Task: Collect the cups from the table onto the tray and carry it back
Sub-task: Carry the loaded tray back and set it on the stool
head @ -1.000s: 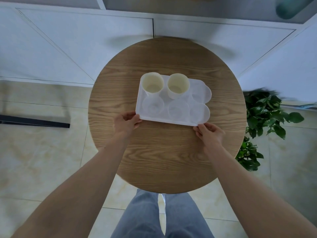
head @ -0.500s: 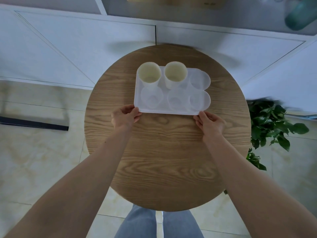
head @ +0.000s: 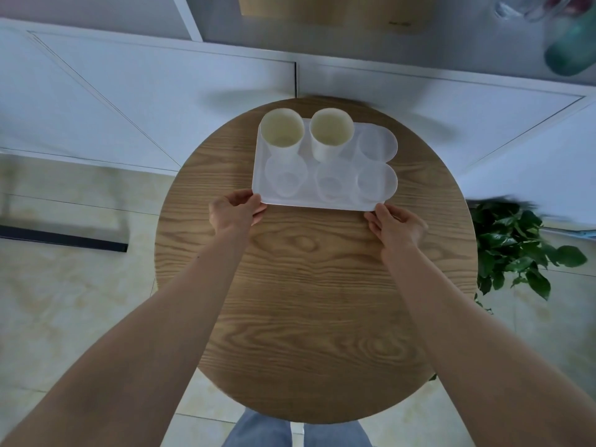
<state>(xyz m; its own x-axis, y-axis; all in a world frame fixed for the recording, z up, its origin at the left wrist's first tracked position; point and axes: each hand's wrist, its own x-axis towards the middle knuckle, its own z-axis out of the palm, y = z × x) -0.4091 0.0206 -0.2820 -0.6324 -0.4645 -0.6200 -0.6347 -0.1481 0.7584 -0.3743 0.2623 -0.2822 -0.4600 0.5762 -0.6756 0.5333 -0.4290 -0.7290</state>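
A white translucent tray (head: 309, 199) with several round wells sits over the far half of the round wooden table (head: 316, 301). Two cream cups stand upright in its far wells: one cup (head: 282, 132) at the far left, the other cup (head: 331, 132) beside it in the middle. The remaining wells hold nothing. My left hand (head: 234, 212) grips the tray's near left corner. My right hand (head: 396, 224) holds its near right corner. I cannot tell whether the tray rests on the table or is lifted just off it.
White cabinet doors (head: 161, 101) stand right behind the table. A green potted plant (head: 512, 246) is on the floor to the right. A teal bottle (head: 571, 50) and a tan box (head: 335, 9) sit on the counter above. Beige floor tiles surround the table.
The tray with both cups has shifted away from me toward the table's far edge, with both hands staying on its near corners. The view has tilted upward.
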